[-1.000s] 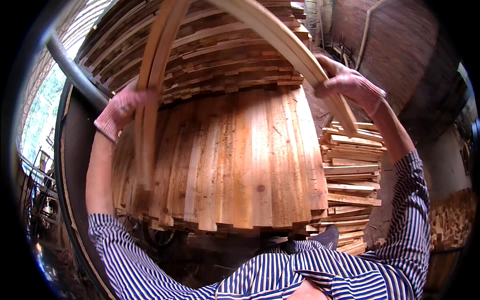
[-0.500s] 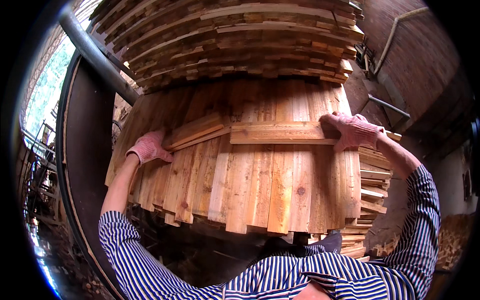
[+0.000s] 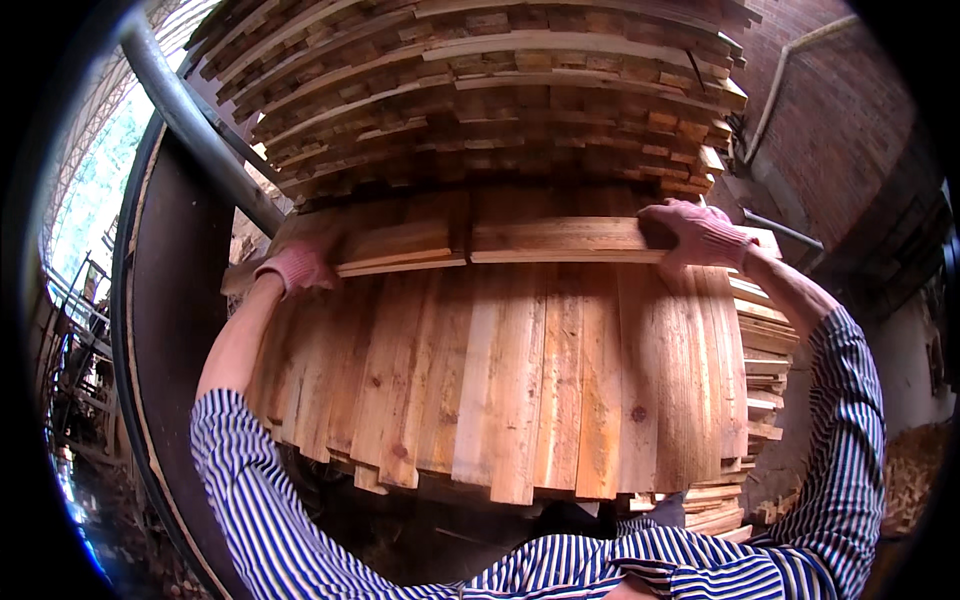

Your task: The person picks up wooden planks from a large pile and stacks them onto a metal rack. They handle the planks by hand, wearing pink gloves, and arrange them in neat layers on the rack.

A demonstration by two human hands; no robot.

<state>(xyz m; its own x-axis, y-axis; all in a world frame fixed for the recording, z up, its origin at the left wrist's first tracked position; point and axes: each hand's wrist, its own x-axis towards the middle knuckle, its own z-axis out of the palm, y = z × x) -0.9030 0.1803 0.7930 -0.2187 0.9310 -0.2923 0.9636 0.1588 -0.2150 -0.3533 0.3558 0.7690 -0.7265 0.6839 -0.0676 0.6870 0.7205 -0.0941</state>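
At the far left I get a bright opening (image 3: pixel 78 240), then a dark panel (image 3: pixel 180 270) and a grey pipe (image 3: pixel 195 125) that slants down toward the planks (image 3: pixel 500 380). A striped sleeve (image 3: pixel 240 440) leads up to the left hand (image 3: pixel 300 268), in a pink glove. Its fingers are closed over the left boards (image 3: pixel 400 245), thumb toward the near side; shadow and blur keep me from making out the fingertips.

The left boards lie crosswise over the planks, near the foot of the tall stack (image 3: pixel 480 110) that rises behind them. The planks sit side by side, pointing toward the wearer, their near ends uneven.

Just beside the left boards, across a narrow gap, I see the right boards (image 3: pixel 560 238), almost in line with them. The right hand (image 3: pixel 700 232), gloved in pink too, holds these near their right end, its fingers spanning them; a short end sticks out past the glove.

Below that hand, at the right edge of the planks, I have a pile (image 3: pixel 765 370) of more wood. Farther right stands a brick wall (image 3: pixel 850 110) with a pale pipe (image 3: pixel 775 90) along it.
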